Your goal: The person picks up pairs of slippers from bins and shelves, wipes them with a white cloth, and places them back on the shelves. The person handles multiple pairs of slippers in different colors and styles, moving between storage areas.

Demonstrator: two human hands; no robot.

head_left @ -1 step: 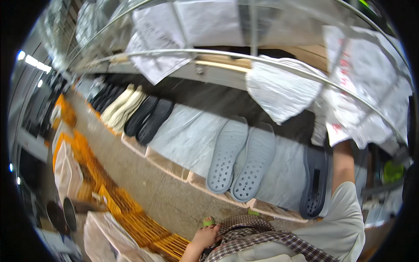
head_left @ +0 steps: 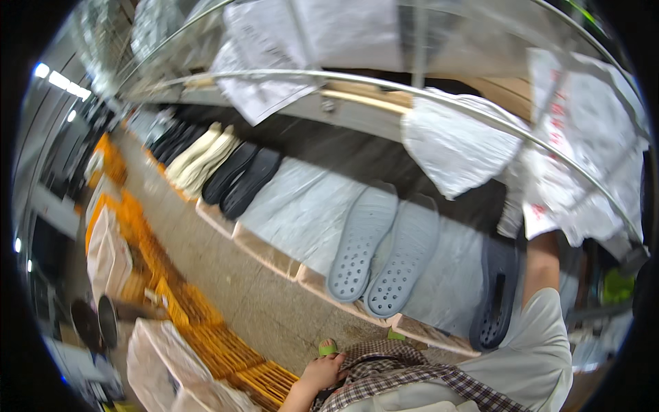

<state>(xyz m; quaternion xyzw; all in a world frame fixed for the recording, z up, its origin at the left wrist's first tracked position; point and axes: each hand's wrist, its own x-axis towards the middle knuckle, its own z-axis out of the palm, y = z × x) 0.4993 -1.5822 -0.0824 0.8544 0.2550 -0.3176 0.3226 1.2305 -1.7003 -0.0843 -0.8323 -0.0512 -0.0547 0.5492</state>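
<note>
My left hand rests against the brown checked cloth at my waist, its visible fingers lying flat and holding nothing. On the right, my forearm reaches up under a white plastic sheet with red print, which hides my right hand. Beside that forearm lies a dark navy shoe sole. To its left sits a pair of grey soles, the left one and the right one, with round holes in their lower ends. They lie on plastic-covered pale bins.
Further left are black soles and cream soles. A metal rail with hanging plastic runs across the top. Orange crates and a white-bagged container stand across the floor aisle at left.
The view has shifted slightly, so the shelf and soles sit a little further right in it. Both arms keep about the same pose.
</note>
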